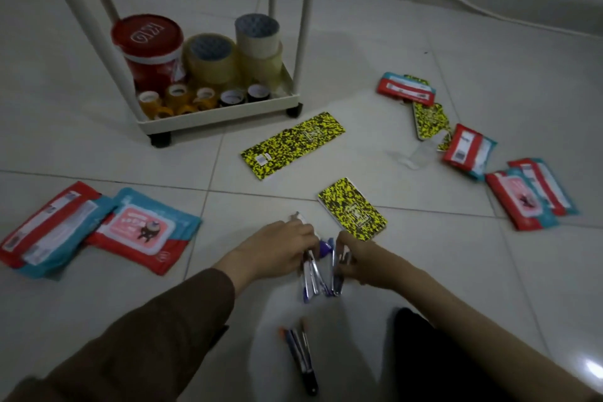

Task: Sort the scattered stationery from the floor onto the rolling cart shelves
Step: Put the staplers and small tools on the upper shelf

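Both hands low on the tiled floor [424,42], gathering a bunch of blue pens [315,274]. Left hand [282,246] curls its fingers round one side of the bunch; right hand [354,259] grips the other side, the two hands nearly touching. Pens lie fanned between them, tips toward the person, resting on the floor. A second small group of dark pens [301,357] lies loose nearer the person, just behind the held bunch. Landmark: the white cart [228,114], well beyond the hands. Its bottom shelf carries a red tub [148,49], large tape rolls [235,52] and a row of small tape rolls [199,98] along the front edge. A long yellow-black notebook [292,145] lies just in front of the cart's right wheel; a shorter one [352,209] sits nearer the hands, just beside the right hand. A third yellow-black notebook [429,121] lies right of the cart among red-and-blue packets [470,152] strung along the floor. Two more packets [98,232] overlap left of the cart, nearer the person.
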Available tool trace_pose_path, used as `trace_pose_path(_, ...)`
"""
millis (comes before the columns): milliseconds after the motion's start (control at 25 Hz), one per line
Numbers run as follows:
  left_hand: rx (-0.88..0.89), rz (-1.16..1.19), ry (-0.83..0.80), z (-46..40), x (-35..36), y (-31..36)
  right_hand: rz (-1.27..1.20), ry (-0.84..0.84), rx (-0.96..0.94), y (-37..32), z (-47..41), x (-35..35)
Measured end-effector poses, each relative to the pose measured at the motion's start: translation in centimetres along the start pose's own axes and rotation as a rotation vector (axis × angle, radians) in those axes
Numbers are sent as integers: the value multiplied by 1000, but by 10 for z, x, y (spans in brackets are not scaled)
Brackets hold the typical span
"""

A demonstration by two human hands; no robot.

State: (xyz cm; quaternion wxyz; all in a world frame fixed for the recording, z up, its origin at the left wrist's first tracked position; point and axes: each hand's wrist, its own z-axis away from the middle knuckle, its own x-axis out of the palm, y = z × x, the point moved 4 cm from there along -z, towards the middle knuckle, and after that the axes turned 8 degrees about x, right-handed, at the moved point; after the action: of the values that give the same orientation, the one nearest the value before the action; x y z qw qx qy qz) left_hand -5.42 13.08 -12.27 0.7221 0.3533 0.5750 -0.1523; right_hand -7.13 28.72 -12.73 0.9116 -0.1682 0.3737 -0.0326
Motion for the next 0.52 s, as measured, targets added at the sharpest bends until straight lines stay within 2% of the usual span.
trace_pose_path(80,136,-74,-12,-3,13,11,19,72,33,7,5,18)
trace_pose_path(200,184,-104,-13,-3,26,15,-110,162,61,15,7,31)
trace_pose_path(400,265,-189,-29,0,21,10,-340,202,114,31,8,26)
trace_pose_path(520,221,-225,-66,6,21,1,-222,220,150,33,8,25)
